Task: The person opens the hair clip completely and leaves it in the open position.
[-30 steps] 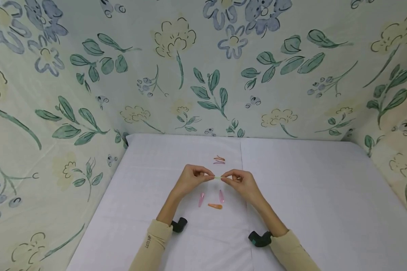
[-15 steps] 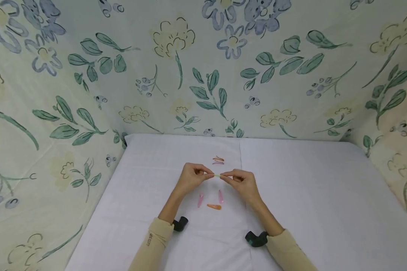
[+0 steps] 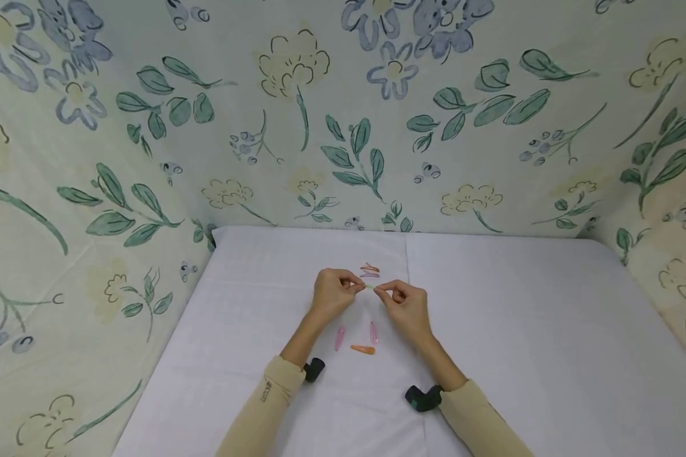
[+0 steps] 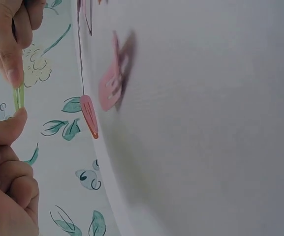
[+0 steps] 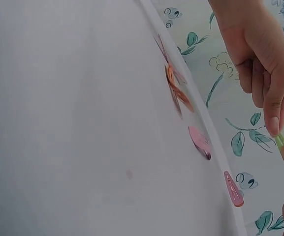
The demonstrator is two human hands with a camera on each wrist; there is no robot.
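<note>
left hand (image 3: 334,293) and right hand (image 3: 407,308) pinch a green hair clip (image 4: 21,96), probably flexing it; next seems to want steady pressure.

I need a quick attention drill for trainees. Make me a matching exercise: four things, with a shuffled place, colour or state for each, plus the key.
Things:
1. Green clip
2. Near orange clip
3. Sleeves
4. Backdrop

Descriptions:
A. Floral
B. Lying on the table
C. Beige
D. Held between both hands

Pairs: 1-D, 2-B, 3-C, 4-A
</note>
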